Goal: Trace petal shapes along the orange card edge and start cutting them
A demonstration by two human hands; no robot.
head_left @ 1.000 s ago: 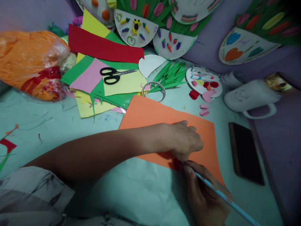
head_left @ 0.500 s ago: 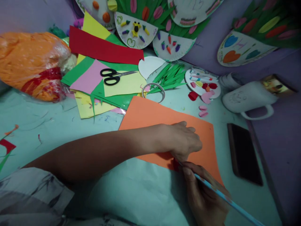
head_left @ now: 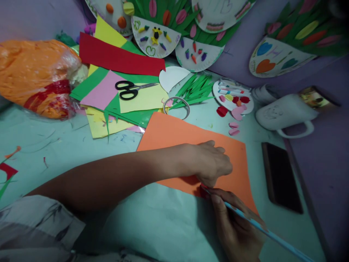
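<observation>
Head view, then: what do the fingers of the right hand (head_left: pixel 237 225) have?

They're pinched narrow around a light-blue pencil (head_left: pixel 247 216). Its tip sticks out just ahead of the fingertips, at a small red piece (head_left: pixel 203 191).

And where exactly is that red piece?

Between the two hands, close to the right fingertips and right beside the underside of the left hand (head_left: pixel 212 162). It's at the near edge of the orange sheet (head_left: pixel 177 133), partly in shadow.

How are the left fingers?

Bent, knuckles up, with the hand laid over the orange sheet. The thumb side is hidden, so I can't tell whether they grip the red piece or only press beside it.

What's beyond the left fingers?

Past the sheet's far edge, two pink pieces (head_left: pixel 233 132); farther out, a white plate (head_left: pixel 217 96) bearing cut shapes, with green strips (head_left: pixel 197 89) to its left. Scissors (head_left: pixel 135 87) lie well off to the left of those fingers, over pale yellow paper (head_left: pixel 144 102).

And to their right?

A dark phone (head_left: pixel 282 177), apart from the sheet, with a white mug (head_left: pixel 289 112) beyond it.
</observation>
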